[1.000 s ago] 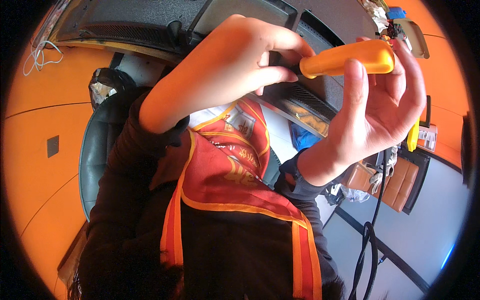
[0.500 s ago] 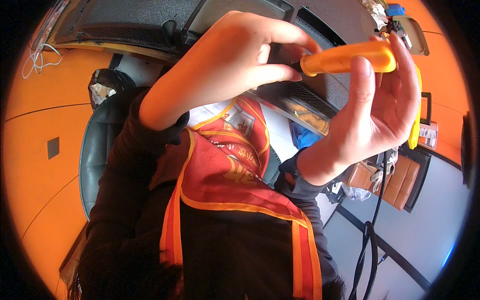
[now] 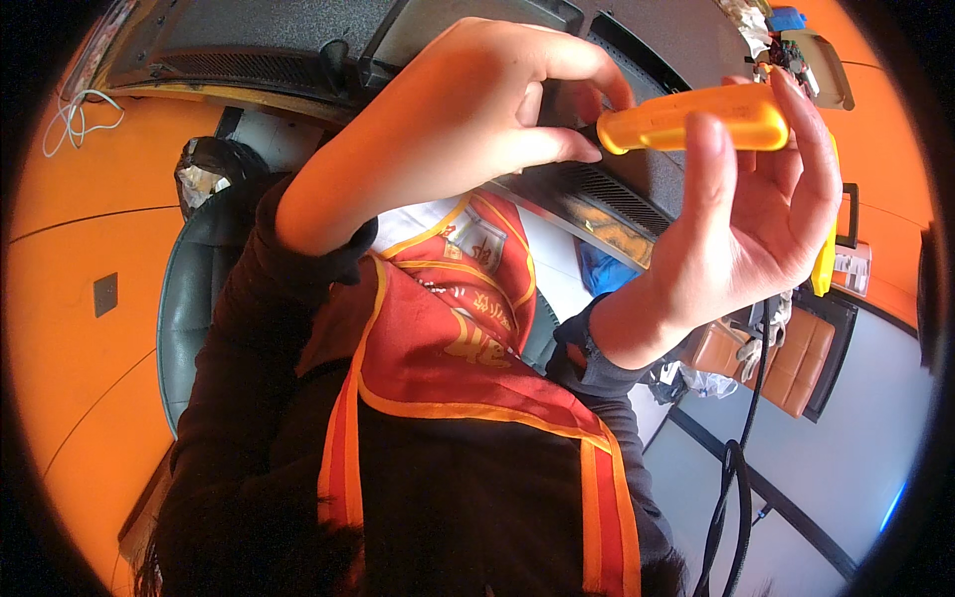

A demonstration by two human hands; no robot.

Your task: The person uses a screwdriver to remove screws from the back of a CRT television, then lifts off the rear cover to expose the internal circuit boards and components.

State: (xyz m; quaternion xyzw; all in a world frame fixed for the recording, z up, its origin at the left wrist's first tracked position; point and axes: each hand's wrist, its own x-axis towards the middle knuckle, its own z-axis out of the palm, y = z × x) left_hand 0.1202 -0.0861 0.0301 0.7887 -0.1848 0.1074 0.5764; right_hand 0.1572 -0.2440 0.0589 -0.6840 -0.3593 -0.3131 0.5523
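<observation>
A screwdriver with a fat yellow-orange handle (image 3: pixel 696 114) is held up nearly level, high in the view above the black table. My right hand (image 3: pixel 746 214) is round the handle's thick end, thumb along its near side and fingers behind. At the narrow end, the thumb and forefinger of my left hand (image 3: pixel 468 109) close about the dark part just past the collar. Whatever else sits inside that left grip is hidden by the hand. The blade's tip is out of sight.
Behind the hands is the black table (image 3: pixel 686 40) with slotted vents. A dark green chair (image 3: pixel 204 308) is under me, near a bin with a black bag (image 3: pixel 214 169). A black cable (image 3: pixel 731 478) hangs at the right, by a brown padded seat (image 3: pixel 796 363). A yellow object (image 3: pixel 826 254) stands beyond my right hand.
The handle has turned a little about its own length, and my right thumb has slid slightly to the left over it. My left hand has hardly moved.
</observation>
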